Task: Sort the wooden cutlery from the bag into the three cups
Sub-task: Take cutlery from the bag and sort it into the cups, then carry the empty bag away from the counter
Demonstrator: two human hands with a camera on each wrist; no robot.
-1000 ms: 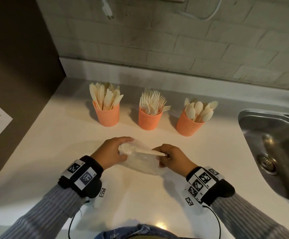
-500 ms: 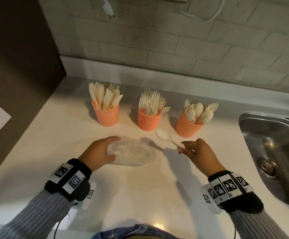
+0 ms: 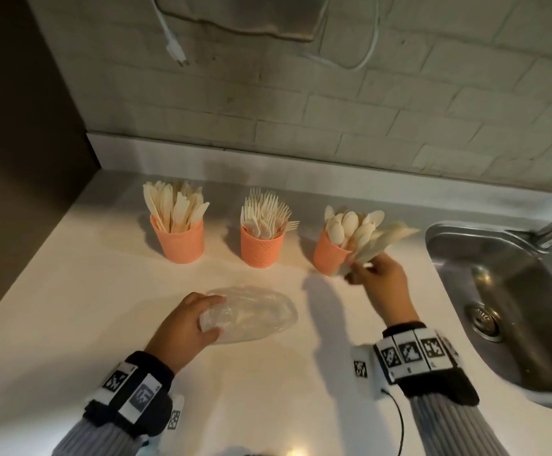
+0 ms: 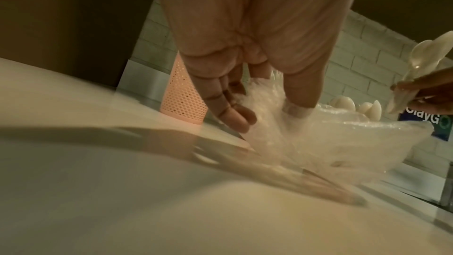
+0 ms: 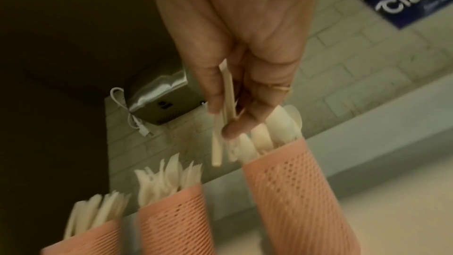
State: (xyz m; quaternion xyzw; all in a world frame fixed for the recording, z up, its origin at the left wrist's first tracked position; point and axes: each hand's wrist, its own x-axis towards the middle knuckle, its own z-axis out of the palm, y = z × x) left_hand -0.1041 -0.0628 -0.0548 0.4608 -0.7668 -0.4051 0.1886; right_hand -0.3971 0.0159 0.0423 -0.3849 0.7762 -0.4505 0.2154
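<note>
My left hand [image 3: 185, 327] pins the clear plastic bag [image 3: 255, 315] mid-counter so it stays put, while my right hand [image 3: 378, 278] pinches a pale wooden spoon [image 5: 226, 111] beside the rightmost perforated orange cup [image 3: 329, 255] near the counter's back edge, apparently to drop it in.

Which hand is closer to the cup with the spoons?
The right hand. It is just beside the spoon cup, on its sink side, pinching a wooden spoon. The left hand is farther away, nearer the person, holding the plastic bag.

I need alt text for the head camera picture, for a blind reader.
The right hand holds a wooden spoon at the spoon cup, while the left hand grips a plastic bag on the counter.
</note>
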